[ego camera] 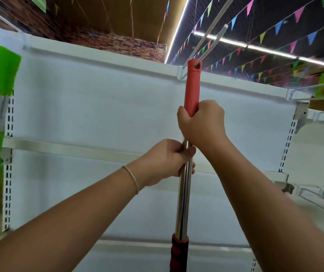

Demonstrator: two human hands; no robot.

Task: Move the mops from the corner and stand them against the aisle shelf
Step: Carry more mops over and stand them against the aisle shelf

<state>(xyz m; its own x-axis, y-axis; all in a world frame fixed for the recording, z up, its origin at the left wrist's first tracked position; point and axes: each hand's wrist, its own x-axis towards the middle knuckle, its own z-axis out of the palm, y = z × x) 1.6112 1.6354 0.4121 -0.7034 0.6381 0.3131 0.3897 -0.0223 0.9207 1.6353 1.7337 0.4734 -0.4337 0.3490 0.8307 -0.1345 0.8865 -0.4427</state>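
Mop handle (pixel 184 193) upright before white aisle shelf (pixel 98 107). Right hand (pixel 201 124) grasps red grip; left hand (pixel 165 161) grasps chrome shaft.

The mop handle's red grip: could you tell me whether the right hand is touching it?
Touching. The head view shows the right hand wrapped around the lower end of the red grip.

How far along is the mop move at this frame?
Carried over: one mop handle is upright in front of the white aisle shelf. In hand: right hand grips its red grip, left hand the metal shaft. Left: release it leaning; other mops aren't visible.
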